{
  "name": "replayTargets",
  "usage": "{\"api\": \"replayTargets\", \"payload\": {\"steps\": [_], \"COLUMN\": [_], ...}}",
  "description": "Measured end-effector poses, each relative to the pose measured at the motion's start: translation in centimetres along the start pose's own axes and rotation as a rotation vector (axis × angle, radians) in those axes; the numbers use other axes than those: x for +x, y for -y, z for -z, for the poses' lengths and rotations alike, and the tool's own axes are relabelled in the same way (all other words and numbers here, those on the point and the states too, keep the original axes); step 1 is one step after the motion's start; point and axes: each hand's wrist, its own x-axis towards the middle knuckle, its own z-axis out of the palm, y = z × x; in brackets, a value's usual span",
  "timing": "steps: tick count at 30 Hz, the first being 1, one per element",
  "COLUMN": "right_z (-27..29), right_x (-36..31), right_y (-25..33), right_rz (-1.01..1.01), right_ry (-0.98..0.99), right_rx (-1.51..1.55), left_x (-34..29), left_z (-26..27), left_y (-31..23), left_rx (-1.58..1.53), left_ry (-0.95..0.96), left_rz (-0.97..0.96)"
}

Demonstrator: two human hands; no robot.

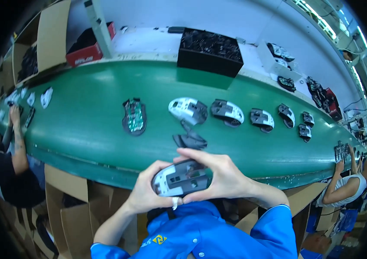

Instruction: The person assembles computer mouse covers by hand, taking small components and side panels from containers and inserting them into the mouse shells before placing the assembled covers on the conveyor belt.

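Note:
Close to my body I hold a grey and white computer mouse shell point(182, 178) between both hands. My left hand point(145, 186) is closed round its white end, with a white wrap on one finger. Round the dark end curl the fingers and thumb of my right hand point(222, 178). Just beyond, on the green belt, lie dark grey plastic pieces point(190, 139). Farther off rests a white and grey mouse shell point(187, 109), with another shell point(228, 113) to its right. To the left lies a dark mouse base with a green circuit board point(134, 116).
More mouse shells point(262, 119) line the green belt point(88, 112) toward the right. A black box of dark parts point(210, 51) stands at the belt's far edge. Co-workers sit at the left point(8, 168) and right point(347, 185). Open cardboard boxes point(73, 207) stand below the near edge.

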Motion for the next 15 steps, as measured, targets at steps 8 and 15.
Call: {"api": "replayTargets", "payload": {"steps": [8,15], "right_z": [16.4,19.8], "right_x": [14.1,24.2], "right_y": [-6.6,-10.4], "right_rz": [0.026,-0.066], "right_ry": [-0.387,-0.433], "right_rx": [-0.704,-0.964], "left_x": [0.4,-1.0], "left_z": [4.7,6.6], "left_y": [3.5,3.2], "left_rx": [-1.009,-1.342], "left_ry": [-0.026,-0.086], "left_rz": [0.118,-0.085]}}
